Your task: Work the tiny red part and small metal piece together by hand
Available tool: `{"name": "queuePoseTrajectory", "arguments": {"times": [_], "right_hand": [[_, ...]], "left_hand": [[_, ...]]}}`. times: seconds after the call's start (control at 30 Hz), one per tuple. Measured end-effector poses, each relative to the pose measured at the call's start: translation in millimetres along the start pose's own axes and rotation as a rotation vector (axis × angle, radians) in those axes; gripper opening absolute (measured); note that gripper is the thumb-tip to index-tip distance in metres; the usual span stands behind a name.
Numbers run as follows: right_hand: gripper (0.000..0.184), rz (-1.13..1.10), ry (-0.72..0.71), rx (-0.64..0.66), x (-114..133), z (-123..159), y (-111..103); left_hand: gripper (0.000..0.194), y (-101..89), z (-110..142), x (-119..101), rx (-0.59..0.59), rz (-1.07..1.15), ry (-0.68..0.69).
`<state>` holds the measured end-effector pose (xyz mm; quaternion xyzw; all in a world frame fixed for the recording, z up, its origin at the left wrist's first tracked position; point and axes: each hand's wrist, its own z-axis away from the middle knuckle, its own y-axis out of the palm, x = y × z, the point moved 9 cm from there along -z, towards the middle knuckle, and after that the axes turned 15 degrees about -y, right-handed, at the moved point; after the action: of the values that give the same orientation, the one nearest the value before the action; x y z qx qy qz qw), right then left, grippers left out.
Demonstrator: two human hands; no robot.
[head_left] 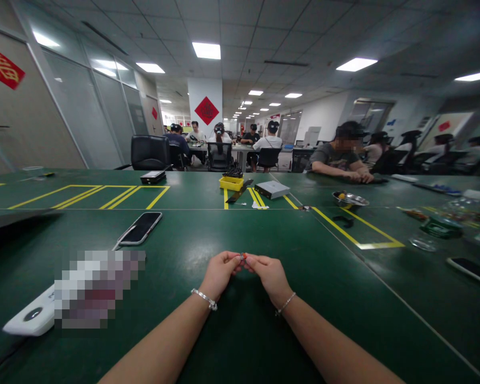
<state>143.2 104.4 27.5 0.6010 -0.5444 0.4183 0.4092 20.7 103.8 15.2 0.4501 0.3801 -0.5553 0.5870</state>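
My left hand [218,274] and my right hand [270,277] meet above the green table [240,341], fingertips together. Between them they pinch a tiny orange-and-silver part [243,257], mostly hidden by my fingers, so its exact kind is unclear. Both hands hover just over the tabletop. A metal chain bracelet circles each wrist.
A black smartphone [141,228] lies left of my hands, and a white device [32,317] sits at the near left. Farther off are a yellow box [231,183], a grey box [272,189] and a metal bowl [350,199]. A seated co-worker [340,154] works across the table.
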Motion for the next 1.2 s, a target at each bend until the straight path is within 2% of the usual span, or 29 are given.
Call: {"name": "queuePoseTrajectory", "arguments": {"times": [0.47,0.77,0.87,0.93,0.97,1.03,1.1,1.2], "right_hand": [[0.029,-0.078,0.027,-0.011,-9.3,-5.0,-6.0],[0.019,-0.064,-0.01,0.036,4.1,-4.0,0.9],[0.017,0.061,-0.035,0.052,9.8,-15.0,-10.6],[0.016,0.225,-0.054,0.024,14.9,-26.7,-38.2],[0.016,0.348,-0.058,-0.011,17.7,-32.2,-60.4],[0.017,0.671,-0.041,-0.124,23.9,-38.0,-119.2],[0.021,1.012,0.041,-0.251,28.4,-33.0,-185.9],[0.027,1.218,0.261,-0.358,20.6,-10.8,-269.2]], "left_hand": [[0.019,11.2,-0.8,4.8,0.157,0.032,-0.047],[0.016,12.8,0.4,4.9,0.112,-0.064,-0.034],[0.02,17.7,2.2,3.1,0.135,-0.127,0.003],[0.023,18.3,2.8,1.6,0.138,-0.141,0.028],[0.024,17.5,2.7,1.1,0.134,-0.138,0.035],[0.024,14.8,2.0,0.4,0.119,-0.124,0.04],[0.023,11.5,1.0,-0.4,0.097,-0.109,0.043],[0.021,9.1,0.3,-1.8,0.076,-0.109,0.055]]}}
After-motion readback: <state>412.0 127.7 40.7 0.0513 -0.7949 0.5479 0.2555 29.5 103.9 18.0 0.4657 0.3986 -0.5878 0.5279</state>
